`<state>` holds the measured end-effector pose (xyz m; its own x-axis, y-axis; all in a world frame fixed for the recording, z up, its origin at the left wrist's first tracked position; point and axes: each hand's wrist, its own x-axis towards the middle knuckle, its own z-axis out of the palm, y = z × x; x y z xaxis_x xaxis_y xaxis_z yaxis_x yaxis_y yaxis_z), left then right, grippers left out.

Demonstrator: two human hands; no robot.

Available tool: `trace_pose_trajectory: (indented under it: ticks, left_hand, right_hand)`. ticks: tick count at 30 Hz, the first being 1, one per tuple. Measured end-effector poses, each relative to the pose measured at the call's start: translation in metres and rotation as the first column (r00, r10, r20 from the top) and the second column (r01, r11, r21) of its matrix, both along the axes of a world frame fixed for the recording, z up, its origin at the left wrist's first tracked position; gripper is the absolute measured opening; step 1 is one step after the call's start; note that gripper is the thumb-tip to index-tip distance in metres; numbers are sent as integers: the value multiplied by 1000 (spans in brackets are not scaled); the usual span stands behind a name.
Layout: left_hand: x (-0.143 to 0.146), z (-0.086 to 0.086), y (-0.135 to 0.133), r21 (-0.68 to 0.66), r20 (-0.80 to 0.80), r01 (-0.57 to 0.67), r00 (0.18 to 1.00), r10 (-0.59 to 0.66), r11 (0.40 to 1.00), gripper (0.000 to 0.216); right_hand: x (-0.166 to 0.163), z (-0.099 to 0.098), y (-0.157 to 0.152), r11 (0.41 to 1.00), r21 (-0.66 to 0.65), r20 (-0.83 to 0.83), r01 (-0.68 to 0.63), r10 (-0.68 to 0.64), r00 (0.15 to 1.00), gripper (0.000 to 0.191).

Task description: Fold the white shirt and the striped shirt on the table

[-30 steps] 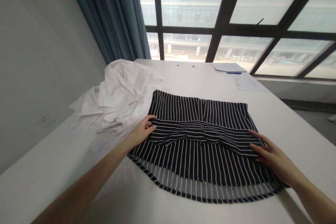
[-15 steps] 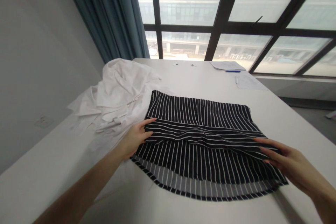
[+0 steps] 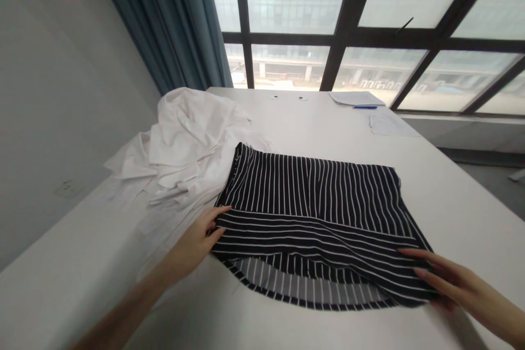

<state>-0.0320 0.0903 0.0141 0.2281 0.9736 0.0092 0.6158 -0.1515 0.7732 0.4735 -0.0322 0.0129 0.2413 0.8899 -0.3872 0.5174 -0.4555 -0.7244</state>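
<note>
A black garment with white stripes [image 3: 283, 183] lies spread on the white table. Its band of crosswise stripes [image 3: 307, 235] runs from side to side above a curved hem, which shows a greyish inner side. My left hand [image 3: 192, 243] is closed on the band's left end, with thumb and fingertips on the cloth. At the right end, my right hand [image 3: 455, 281] grips the band's edge, fingers on top and part of the hand underneath. Whether this is a skirt or a top I cannot tell.
Crumpled white cloth [image 3: 184, 136] is heaped left of the garment. Papers [image 3: 355, 98] and a blue pen [image 3: 365, 107] lie at the table's far right. A wall [image 3: 53, 93] stands left, with a blue curtain [image 3: 172, 22] and windows behind the table.
Both hands have drawn the band toward me, down over the lower part of the garment. More of the upper striped panel shows, and less of the part below the band.
</note>
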Motion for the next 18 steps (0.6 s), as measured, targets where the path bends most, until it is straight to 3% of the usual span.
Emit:
trace_pose_trajectory:
  ticks: [3, 5, 7, 9, 12, 14, 18]
  left_hand:
    - [10, 6, -3, 353, -347, 6, 930, 125, 936, 32]
    - [23, 12, -7, 459, -457, 137, 884, 102, 878, 25]
    - [40, 15, -12, 473, -502, 340, 862, -68, 813, 17]
    - [58, 14, -17, 446, -525, 514, 813, -251, 733, 17]
    - [81, 6, -20, 396, -569, 617, 746, -346, 680, 32]
    - [89, 1, -17, 364, -607, 631, 719, -339, 685, 29]
    - [87, 4, -4, 340, -608, 607, 724, -325, 718, 11]
  right_hand:
    - [-2, 9, 10, 983, 150, 303, -104, 55, 951, 63]
    - [-22, 17, 17, 935, 278, 468, -220, 68, 881, 56]
    - [-54, 21, 22, 859, 332, 529, -388, 171, 831, 45]
    - [-89, 19, 27, 765, 292, 560, -574, 350, 751, 40]
    - [-119, 14, 38, 656, 241, 588, -715, 488, 646, 34]
    - [-121, 14, 49, 652, 234, 572, -721, 507, 645, 27]
    - [-104, 26, 64, 711, 253, 473, -655, 500, 726, 20]
